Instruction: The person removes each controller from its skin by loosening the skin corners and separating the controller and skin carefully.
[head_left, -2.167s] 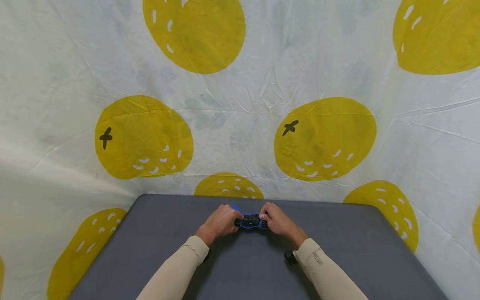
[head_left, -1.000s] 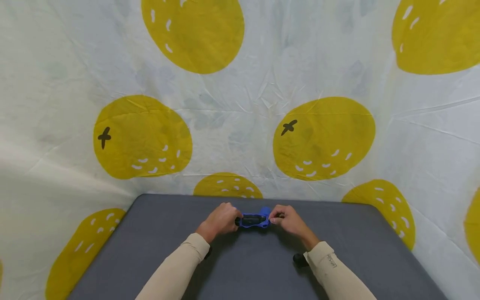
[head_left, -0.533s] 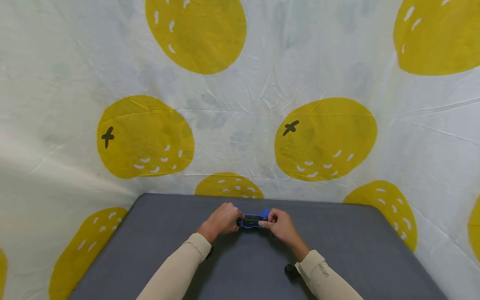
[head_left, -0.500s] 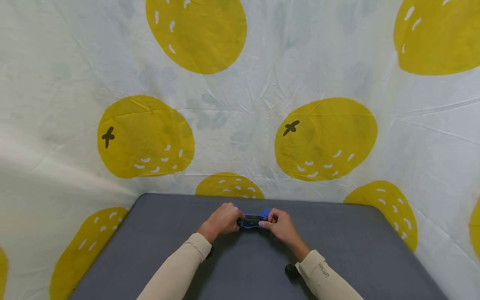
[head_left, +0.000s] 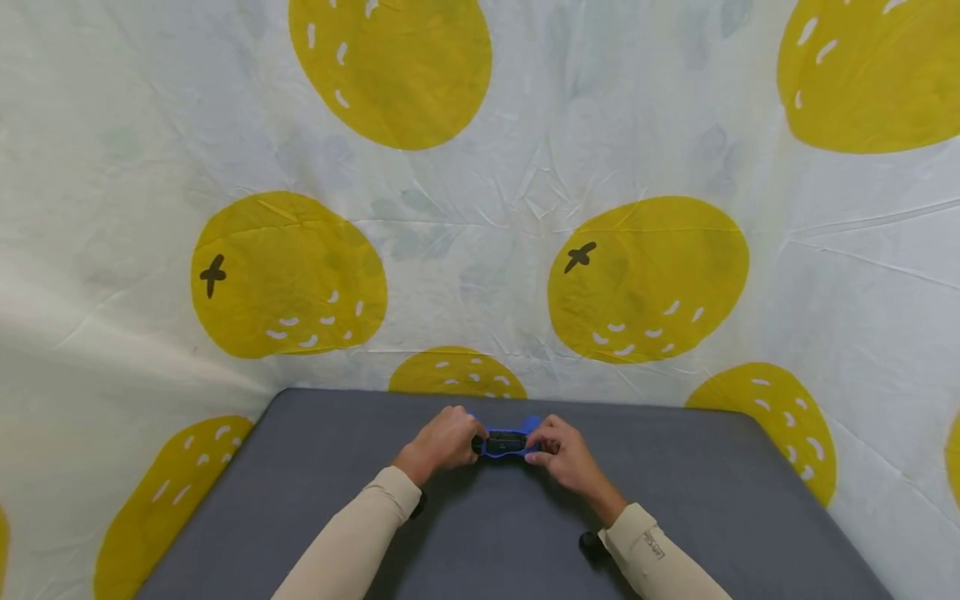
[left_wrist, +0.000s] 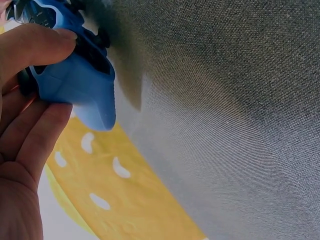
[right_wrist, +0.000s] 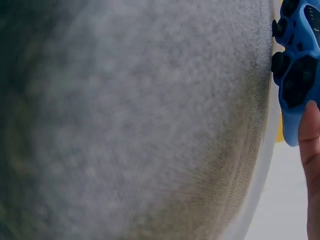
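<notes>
A black game controller point(head_left: 506, 442) in a blue rubbery cover point(left_wrist: 80, 87) is held between the two hands above the table's far half. My left hand point(head_left: 442, 440) grips its left end; in the left wrist view the thumb point(left_wrist: 40, 47) lies over the front and the fingers sit under the handle. At the other end, my right hand point(head_left: 566, 454) has thumb and fingers curled on the edge of the cover. The right wrist view shows the right thumb point(right_wrist: 310, 135) against the blue handle, its thumbsticks facing the camera. The other right fingers are out of that view.
The hands work over a dark grey cloth-covered table point(head_left: 337, 467). Behind it hangs a white curtain point(head_left: 465, 283) printed with big yellow fruit. A black wrist device point(head_left: 591, 546) sticks out beside the right sleeve.
The right hand has shifted about the controller's right end, briefly drawing right, then back in, its thumb now at the cover's edge. The left hand has kept its grip.
</notes>
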